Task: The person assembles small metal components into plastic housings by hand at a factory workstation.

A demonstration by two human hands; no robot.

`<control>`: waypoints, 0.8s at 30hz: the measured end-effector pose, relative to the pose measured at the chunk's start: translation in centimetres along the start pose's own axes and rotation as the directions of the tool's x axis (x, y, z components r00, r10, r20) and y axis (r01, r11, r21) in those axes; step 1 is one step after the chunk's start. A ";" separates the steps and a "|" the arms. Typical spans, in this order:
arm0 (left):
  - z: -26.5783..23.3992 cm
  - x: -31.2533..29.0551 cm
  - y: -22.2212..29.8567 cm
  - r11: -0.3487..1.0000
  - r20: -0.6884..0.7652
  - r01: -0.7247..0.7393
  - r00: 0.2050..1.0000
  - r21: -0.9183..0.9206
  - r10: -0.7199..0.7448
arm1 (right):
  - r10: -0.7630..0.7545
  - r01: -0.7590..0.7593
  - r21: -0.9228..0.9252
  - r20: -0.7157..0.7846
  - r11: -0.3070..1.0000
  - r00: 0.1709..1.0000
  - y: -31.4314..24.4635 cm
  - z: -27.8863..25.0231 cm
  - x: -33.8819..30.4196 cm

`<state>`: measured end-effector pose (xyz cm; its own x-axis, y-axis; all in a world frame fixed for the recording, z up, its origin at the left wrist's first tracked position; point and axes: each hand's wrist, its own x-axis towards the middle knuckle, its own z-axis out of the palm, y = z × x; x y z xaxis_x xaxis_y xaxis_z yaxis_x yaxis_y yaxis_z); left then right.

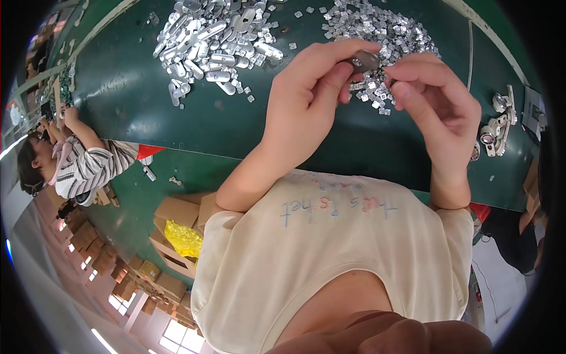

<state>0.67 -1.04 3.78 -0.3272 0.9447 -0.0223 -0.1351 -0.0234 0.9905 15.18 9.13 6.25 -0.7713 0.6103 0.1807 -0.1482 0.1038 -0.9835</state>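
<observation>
Left hand (306, 97) pinches a small metal part (364, 60) between thumb and fingers, above the green bench (177, 112). Right hand (439, 103) closed in a pinch, fingertips touching the part's edge, over the silver pile (383, 29).

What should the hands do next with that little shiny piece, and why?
Probably press the two parts together. The left hand pinches a rounded metal piece at its fingertips, and the right hand holds something small right beside it, just above the pile of small square metal bits.

Green worktable (147, 106), stacked cardboard boxes (177, 212)
</observation>
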 end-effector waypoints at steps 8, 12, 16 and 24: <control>0.7 -0.8 0.8 0.971 -0.171 -0.087 0.977 0.222 0.127 | -0.180 0.206 -0.492 0.101 0.846 0.978 -0.1 -0.4 0.2; 0.6 -0.9 0.7 0.925 -0.105 -0.206 0.962 0.320 0.251 | -0.095 0.103 -0.221 0.050 0.970 0.994 1.1 -0.1 0.3; 1.0 -1.7 1.2 0.927 -0.081 -0.206 0.967 0.314 0.242 | 0.037 -0.041 0.153 0.029 0.987 0.999 1.2 0.3 0.0; 2.7 -4.4 0.9 0.852 -0.069 -0.358 0.908 0.381 0.412 | 0.143 -0.150 0.214 0.047 0.965 0.989 -0.7 -0.1 -3.0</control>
<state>4.54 -4.29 5.12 -0.4173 0.8260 0.3789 0.3583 -0.2336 0.9039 17.68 7.34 6.36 -0.8127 0.5814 0.0387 -0.1602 -0.1591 -0.9742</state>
